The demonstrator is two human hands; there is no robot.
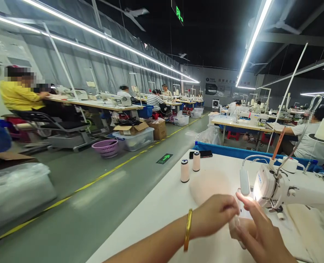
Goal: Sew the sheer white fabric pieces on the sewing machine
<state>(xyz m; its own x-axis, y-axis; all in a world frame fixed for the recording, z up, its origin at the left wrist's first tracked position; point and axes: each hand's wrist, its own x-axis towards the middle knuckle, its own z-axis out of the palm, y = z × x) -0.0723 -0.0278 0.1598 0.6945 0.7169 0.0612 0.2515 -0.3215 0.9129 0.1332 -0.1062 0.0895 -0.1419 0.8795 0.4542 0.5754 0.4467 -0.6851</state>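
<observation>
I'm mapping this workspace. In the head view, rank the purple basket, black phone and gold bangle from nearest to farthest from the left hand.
1. Gold bangle: wrist of the left hand
2. Black phone: far edge of the table
3. Purple basket: on the floor, to the left

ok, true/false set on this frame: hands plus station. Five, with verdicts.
1. A gold bangle circles the left wrist. True.
2. The left hand and right hand are far apart. False: they are close together, a pale, blurred item between them.
3. Two pale pink thread spools lie on their sides. False: both stand upright.
4. The dark smartphone is on the floor. False: it lies on the white sewing table.
5. A purple basket stands on the floor. True.
</observation>
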